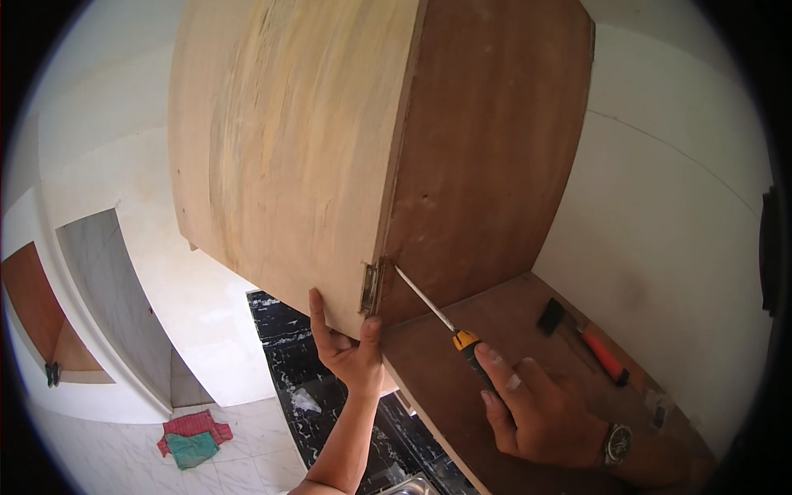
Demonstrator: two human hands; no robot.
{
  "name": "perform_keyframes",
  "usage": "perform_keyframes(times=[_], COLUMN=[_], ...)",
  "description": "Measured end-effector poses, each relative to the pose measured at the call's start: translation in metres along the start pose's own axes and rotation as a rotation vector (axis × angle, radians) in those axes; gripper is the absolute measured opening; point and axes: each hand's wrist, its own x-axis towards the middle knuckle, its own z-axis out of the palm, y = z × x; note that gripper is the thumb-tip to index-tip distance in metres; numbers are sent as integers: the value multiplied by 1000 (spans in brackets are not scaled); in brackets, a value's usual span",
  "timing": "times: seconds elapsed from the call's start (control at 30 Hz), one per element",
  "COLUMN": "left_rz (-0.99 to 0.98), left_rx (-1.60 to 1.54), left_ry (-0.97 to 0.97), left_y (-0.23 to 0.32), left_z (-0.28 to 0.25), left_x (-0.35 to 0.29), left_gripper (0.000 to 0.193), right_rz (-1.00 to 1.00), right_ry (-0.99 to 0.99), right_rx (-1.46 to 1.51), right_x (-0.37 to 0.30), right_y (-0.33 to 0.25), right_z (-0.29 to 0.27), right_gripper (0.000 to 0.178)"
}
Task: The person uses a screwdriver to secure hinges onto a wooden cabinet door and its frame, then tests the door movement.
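A wooden cabinet door [289, 148] stands open in front of me, its pale face to the left. At its lower corner a metal hinge [370, 289] sits against the door's edge, beside the brown inner panel [487, 148]. My left hand [351, 346] supports the door's bottom corner from below, forefinger up on the pale face and thumb near the hinge. In my right hand [549, 408] is a screwdriver [464, 340] with a black and yellow handle. Its shaft points up and left, and the tip is close to the hinge; whether it touches, I cannot tell.
A hammer [602, 353] with a red grip lies on the brown wooden shelf [462, 379] at the right. Below runs a black marbled countertop [289, 346] with a metal sink [412, 487]. Red and green cloths [194, 445] lie on the white tiled floor.
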Motion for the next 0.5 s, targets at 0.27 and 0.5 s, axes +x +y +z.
perform_keyframes(times=[0.27,0.5], left_rz=[-11,-3], left_rx=[8,28], left_ry=[10,-8], left_y=[0,2], left_z=[0,-2], left_x=[-1,-1], left_gripper=[86,86], right_rz=[10,-18], right_ry=[-122,-6], right_rx=[4,-10], right_x=[1,-1], right_y=[-3,0], right_z=[-10,0], right_gripper=[64,56])
